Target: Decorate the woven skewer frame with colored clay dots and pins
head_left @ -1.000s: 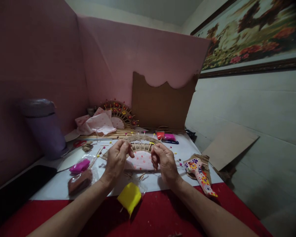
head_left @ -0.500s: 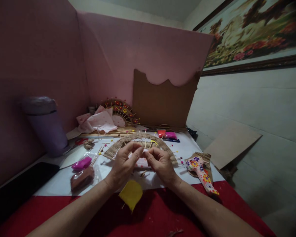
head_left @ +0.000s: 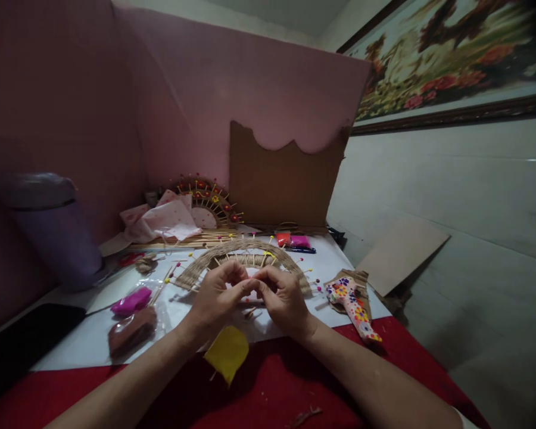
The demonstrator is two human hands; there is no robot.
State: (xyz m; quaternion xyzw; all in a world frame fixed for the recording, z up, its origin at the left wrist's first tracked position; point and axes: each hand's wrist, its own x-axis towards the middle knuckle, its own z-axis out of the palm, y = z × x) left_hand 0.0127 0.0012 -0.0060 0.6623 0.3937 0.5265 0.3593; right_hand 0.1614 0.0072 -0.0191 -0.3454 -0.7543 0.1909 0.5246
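Note:
My left hand [head_left: 221,295] and my right hand [head_left: 282,296] meet fingertip to fingertip over the middle of the table. Both are closed in a pinch, and whatever lies between the fingertips is too small to make out. Just behind them lies a half-ring fan frame [head_left: 196,269] wrapped in brown twine, with thin sticks tipped in pink and yellow beads around its edge. Part of its centre is hidden by my hands. Below my left hand is a yellow piece [head_left: 229,353], leaf-shaped, with a small stick poking out.
Bags of pink clay [head_left: 131,301] and brown clay [head_left: 133,333] lie left, near a purple tumbler [head_left: 56,232]. A flower-painted figure [head_left: 355,305] rests on cardboard at right. Behind stand a decorated fan [head_left: 209,199], spotted cloth [head_left: 172,219], clay packets [head_left: 300,241] and a cardboard sheet [head_left: 279,185].
The view has shifted, so the scene sits slightly further left. My fingertips have drawn closer and now overlap, with both hands still pinched together.

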